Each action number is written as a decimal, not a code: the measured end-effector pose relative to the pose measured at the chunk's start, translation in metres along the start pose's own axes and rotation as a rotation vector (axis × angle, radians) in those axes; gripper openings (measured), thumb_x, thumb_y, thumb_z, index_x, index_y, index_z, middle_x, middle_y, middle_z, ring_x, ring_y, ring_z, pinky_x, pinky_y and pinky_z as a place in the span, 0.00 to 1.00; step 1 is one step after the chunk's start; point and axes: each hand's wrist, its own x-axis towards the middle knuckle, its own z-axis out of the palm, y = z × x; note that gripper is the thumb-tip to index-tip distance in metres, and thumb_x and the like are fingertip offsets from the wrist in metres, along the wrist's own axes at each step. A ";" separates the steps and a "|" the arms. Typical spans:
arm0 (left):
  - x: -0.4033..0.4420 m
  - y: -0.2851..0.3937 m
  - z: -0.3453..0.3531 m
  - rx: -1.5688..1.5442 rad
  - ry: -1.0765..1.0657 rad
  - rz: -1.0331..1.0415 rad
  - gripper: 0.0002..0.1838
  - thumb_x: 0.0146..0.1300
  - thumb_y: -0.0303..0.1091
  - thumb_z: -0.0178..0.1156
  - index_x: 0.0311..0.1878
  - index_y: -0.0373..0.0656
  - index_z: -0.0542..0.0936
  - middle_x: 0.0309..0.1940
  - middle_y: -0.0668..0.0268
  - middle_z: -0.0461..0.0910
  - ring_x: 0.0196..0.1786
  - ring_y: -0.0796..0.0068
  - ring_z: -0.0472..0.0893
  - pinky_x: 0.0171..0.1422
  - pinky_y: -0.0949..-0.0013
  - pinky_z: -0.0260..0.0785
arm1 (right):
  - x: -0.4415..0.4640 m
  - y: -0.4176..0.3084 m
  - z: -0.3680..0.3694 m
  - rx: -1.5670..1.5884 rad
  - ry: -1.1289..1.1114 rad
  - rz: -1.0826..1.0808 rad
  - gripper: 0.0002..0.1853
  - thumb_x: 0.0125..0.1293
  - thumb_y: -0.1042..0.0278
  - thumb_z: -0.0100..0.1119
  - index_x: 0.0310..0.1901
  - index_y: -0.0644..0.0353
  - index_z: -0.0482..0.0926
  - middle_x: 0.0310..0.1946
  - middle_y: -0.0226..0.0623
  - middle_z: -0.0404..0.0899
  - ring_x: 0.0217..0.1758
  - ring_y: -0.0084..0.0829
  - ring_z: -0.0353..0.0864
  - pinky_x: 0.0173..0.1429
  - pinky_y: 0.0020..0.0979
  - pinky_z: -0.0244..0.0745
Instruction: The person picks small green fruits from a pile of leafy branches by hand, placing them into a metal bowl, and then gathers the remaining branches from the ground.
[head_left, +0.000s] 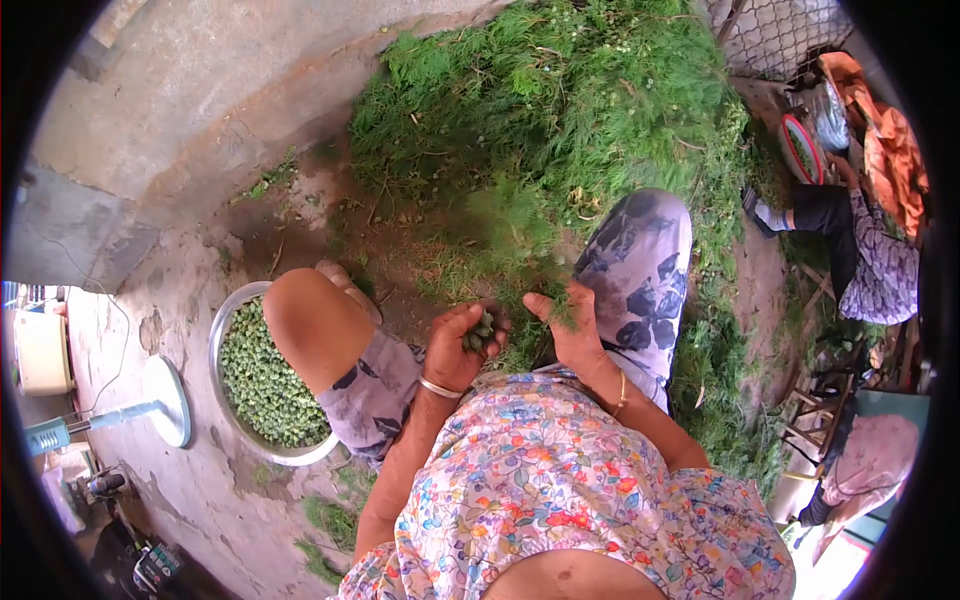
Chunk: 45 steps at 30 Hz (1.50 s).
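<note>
My left hand (462,348) is closed around several small green cones (482,334), held palm up above my lap. Just to its right is my right hand (578,335), its thumb sticking out and its fingers curled against a feathery evergreen sprig (562,308). Part of that sprig is hidden by the fingers. Ahead of both hands, a tuft of greenery (515,212) is smeared by motion; I cannot tell whether it joins the held sprig. A wide metal basin (228,408) full of green cones stands beside my left knee.
A large heap of evergreen branches (560,100) lies ahead against the concrete wall (220,90). At the right, another person (870,240) sits near a red-rimmed basin (797,150). A standing fan (165,400) is at the left.
</note>
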 end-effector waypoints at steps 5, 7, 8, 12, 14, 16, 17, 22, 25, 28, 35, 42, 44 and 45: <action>0.002 0.000 -0.001 -0.211 -0.062 0.001 0.19 0.67 0.38 0.48 0.49 0.31 0.73 0.36 0.50 0.79 0.34 0.62 0.79 0.30 0.71 0.72 | -0.001 0.005 -0.003 0.130 0.045 0.094 0.15 0.54 0.73 0.67 0.42 0.67 0.75 0.34 0.31 0.79 0.38 0.20 0.73 0.46 0.27 0.70; 0.005 -0.003 -0.004 -0.175 -0.048 0.014 0.19 0.67 0.39 0.49 0.50 0.32 0.72 0.36 0.52 0.79 0.33 0.63 0.80 0.28 0.71 0.72 | -0.001 0.005 0.001 -0.055 -0.095 0.041 0.17 0.52 0.72 0.69 0.41 0.67 0.75 0.32 0.32 0.79 0.35 0.21 0.74 0.42 0.29 0.71; 0.005 -0.004 -0.005 -0.174 -0.049 0.013 0.19 0.67 0.39 0.49 0.50 0.32 0.72 0.36 0.52 0.79 0.33 0.63 0.80 0.28 0.71 0.72 | -0.002 0.002 0.003 -0.054 -0.094 0.040 0.17 0.52 0.72 0.69 0.41 0.67 0.75 0.32 0.32 0.79 0.35 0.21 0.74 0.42 0.29 0.71; 0.002 -0.003 -0.005 0.026 0.048 0.095 0.14 0.66 0.36 0.50 0.44 0.33 0.75 0.36 0.54 0.80 0.34 0.64 0.81 0.26 0.73 0.69 | -0.005 0.004 0.009 -0.367 -0.034 -0.336 0.18 0.51 0.70 0.71 0.38 0.69 0.73 0.27 0.38 0.77 0.29 0.27 0.74 0.35 0.31 0.71; -0.002 0.000 -0.003 0.069 0.076 0.109 0.13 0.66 0.36 0.51 0.41 0.34 0.75 0.36 0.54 0.80 0.34 0.64 0.81 0.24 0.73 0.68 | -0.003 0.017 0.006 -0.405 0.057 -0.394 0.17 0.52 0.70 0.70 0.37 0.69 0.73 0.25 0.41 0.77 0.27 0.30 0.74 0.33 0.32 0.70; -0.007 0.005 -0.004 -0.128 -0.048 0.218 0.10 0.64 0.34 0.52 0.38 0.37 0.75 0.35 0.52 0.80 0.34 0.63 0.81 0.21 0.74 0.66 | 0.000 0.021 0.003 -0.575 0.100 -0.267 0.12 0.57 0.70 0.65 0.34 0.67 0.72 0.22 0.43 0.73 0.24 0.38 0.73 0.30 0.34 0.67; -0.008 0.006 -0.004 -0.176 -0.029 0.244 0.08 0.63 0.34 0.53 0.38 0.38 0.75 0.35 0.51 0.80 0.33 0.63 0.81 0.21 0.75 0.66 | 0.001 0.017 0.002 -0.574 0.103 -0.267 0.12 0.57 0.70 0.65 0.34 0.67 0.72 0.22 0.43 0.73 0.24 0.38 0.73 0.30 0.34 0.67; -0.014 0.024 0.006 -0.191 0.018 0.343 0.09 0.61 0.32 0.56 0.40 0.38 0.77 0.34 0.53 0.80 0.31 0.67 0.79 0.20 0.77 0.64 | -0.003 0.009 0.000 -0.626 -0.017 -0.420 0.07 0.59 0.76 0.59 0.33 0.63 0.69 0.20 0.43 0.67 0.23 0.32 0.70 0.28 0.33 0.64; -0.014 0.024 0.012 0.117 0.127 0.452 0.08 0.60 0.30 0.58 0.40 0.36 0.77 0.31 0.58 0.79 0.28 0.71 0.77 0.20 0.77 0.62 | -0.007 0.012 0.001 -0.681 -0.027 -0.311 0.05 0.61 0.76 0.58 0.37 0.66 0.74 0.23 0.43 0.73 0.22 0.34 0.70 0.28 0.31 0.66; -0.011 0.021 0.019 0.278 0.268 0.445 0.07 0.57 0.30 0.62 0.35 0.35 0.79 0.24 0.64 0.78 0.22 0.79 0.73 0.20 0.79 0.58 | -0.007 0.002 0.001 -0.659 -0.122 -0.353 0.06 0.60 0.76 0.59 0.38 0.66 0.74 0.23 0.46 0.72 0.24 0.30 0.71 0.30 0.30 0.66; -0.002 0.008 0.014 0.653 0.358 0.415 0.09 0.53 0.30 0.66 0.31 0.32 0.81 0.18 0.73 0.74 0.20 0.87 0.67 0.21 0.78 0.56 | -0.009 0.016 0.002 -0.504 -0.224 -0.277 0.08 0.60 0.73 0.59 0.35 0.69 0.72 0.24 0.50 0.68 0.27 0.21 0.65 0.30 0.29 0.65; -0.005 0.012 0.010 0.178 0.402 0.178 0.08 0.51 0.26 0.64 0.34 0.34 0.78 0.22 0.69 0.75 0.17 0.81 0.68 0.17 0.78 0.55 | -0.011 0.019 -0.004 -0.572 -0.251 -0.305 0.11 0.52 0.73 0.60 0.35 0.69 0.71 0.24 0.52 0.64 0.29 0.36 0.61 0.30 0.30 0.66; -0.005 0.011 0.009 0.242 0.417 0.210 0.08 0.52 0.26 0.64 0.34 0.34 0.78 0.22 0.68 0.75 0.17 0.80 0.68 0.17 0.78 0.54 | -0.010 0.019 -0.005 -0.553 -0.270 -0.324 0.15 0.45 0.73 0.61 0.36 0.67 0.71 0.25 0.56 0.67 0.29 0.57 0.63 0.29 0.33 0.67; -0.006 0.011 0.008 0.302 0.437 0.245 0.08 0.52 0.26 0.63 0.34 0.34 0.78 0.22 0.67 0.75 0.17 0.80 0.69 0.17 0.78 0.54 | -0.011 0.016 -0.005 -0.607 -0.288 -0.318 0.14 0.46 0.74 0.61 0.35 0.66 0.71 0.25 0.56 0.67 0.27 0.55 0.66 0.29 0.34 0.66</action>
